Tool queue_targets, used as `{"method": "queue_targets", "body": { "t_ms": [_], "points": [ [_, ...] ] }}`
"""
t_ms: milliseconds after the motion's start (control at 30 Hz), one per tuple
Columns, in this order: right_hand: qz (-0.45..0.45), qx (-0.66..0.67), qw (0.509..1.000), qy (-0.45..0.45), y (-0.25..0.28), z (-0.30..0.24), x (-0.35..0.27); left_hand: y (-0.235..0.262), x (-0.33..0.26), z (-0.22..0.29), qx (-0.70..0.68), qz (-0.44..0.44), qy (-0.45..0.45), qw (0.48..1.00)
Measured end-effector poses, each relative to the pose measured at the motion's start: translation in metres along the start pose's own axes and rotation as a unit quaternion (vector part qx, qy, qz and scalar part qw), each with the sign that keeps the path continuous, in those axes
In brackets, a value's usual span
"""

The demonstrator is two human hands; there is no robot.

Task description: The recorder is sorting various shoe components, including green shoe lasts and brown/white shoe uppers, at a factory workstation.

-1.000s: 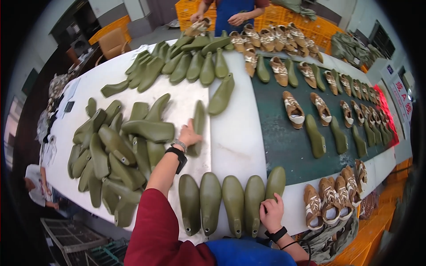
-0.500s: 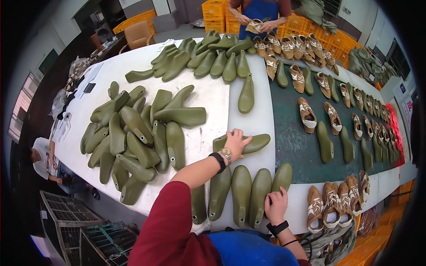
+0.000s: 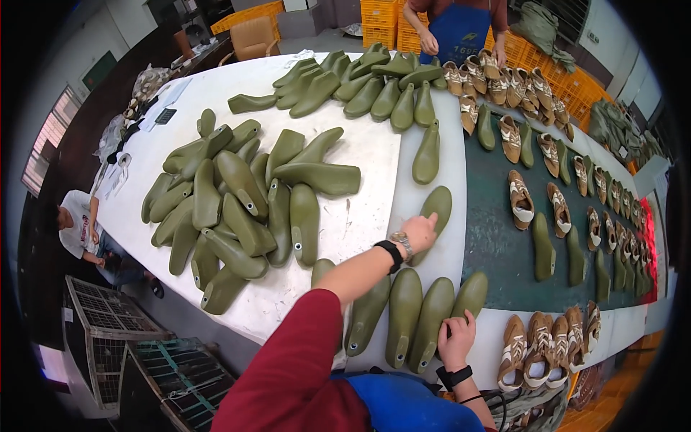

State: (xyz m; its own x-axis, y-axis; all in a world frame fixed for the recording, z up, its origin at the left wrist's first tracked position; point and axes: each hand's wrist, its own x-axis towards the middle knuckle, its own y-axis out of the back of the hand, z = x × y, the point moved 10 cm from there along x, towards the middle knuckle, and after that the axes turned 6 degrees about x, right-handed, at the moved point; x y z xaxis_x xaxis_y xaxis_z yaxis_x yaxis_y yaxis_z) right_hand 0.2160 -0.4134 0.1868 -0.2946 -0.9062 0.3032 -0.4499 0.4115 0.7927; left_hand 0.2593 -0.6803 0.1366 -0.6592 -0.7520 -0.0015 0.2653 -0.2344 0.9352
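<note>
My left hand point(image 3: 419, 232) reaches out across the table on a red-sleeved arm. It grips the heel end of an olive-green shoe last point(image 3: 437, 204) that lies on the white strip beside the green belt point(image 3: 504, 266). My right hand point(image 3: 459, 337) rests flat, fingers apart, on the right end of a row of green lasts point(image 3: 403, 317) lined up along the table's near edge. The rightmost last of that row point(image 3: 473, 294) sits just above its fingers.
A heap of green lasts point(image 3: 237, 201) covers the white table point(image 3: 360, 216) at left, with another batch point(image 3: 360, 86) at the far end. Brown-and-white shoes point(image 3: 520, 198) and lasts line the belt. A person in a blue apron point(image 3: 461, 32) works opposite. Wire racks point(image 3: 108, 331) stand lower left.
My left hand took a last from the heap and carried it right to the strip beside the belt. My right hand stayed at the front row.
</note>
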Motion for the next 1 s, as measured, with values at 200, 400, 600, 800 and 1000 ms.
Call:
{"method": "queue_targets", "body": {
  "t_ms": [200, 400, 600, 800, 1000],
  "points": [
    [-0.006, 0.008, 1.0, 0.003, -0.001, -0.001, 0.003, 0.009, 0.03, -0.009, -0.061, 0.0, 0.018, 0.998],
    [-0.026, 0.01, 1.0, -0.002, -0.005, 0.001, 0.004, 0.071, 0.029, -0.208, 0.326, 0.04, 0.17, 0.929],
    [-0.023, 0.004, 1.0, -0.006, -0.005, 0.002, 0.006, 0.056, 0.025, -0.228, 0.417, -0.05, 0.149, 0.895],
    [-0.003, 0.004, 1.0, -0.002, -0.004, 0.003, 0.008, 0.037, -0.023, -0.114, 0.324, -0.162, -0.164, 0.918],
    [0.011, 0.006, 1.0, 0.004, 0.002, 0.001, 0.009, 0.037, -0.109, 0.022, 0.231, 0.027, -0.442, 0.866]
  ]
}}
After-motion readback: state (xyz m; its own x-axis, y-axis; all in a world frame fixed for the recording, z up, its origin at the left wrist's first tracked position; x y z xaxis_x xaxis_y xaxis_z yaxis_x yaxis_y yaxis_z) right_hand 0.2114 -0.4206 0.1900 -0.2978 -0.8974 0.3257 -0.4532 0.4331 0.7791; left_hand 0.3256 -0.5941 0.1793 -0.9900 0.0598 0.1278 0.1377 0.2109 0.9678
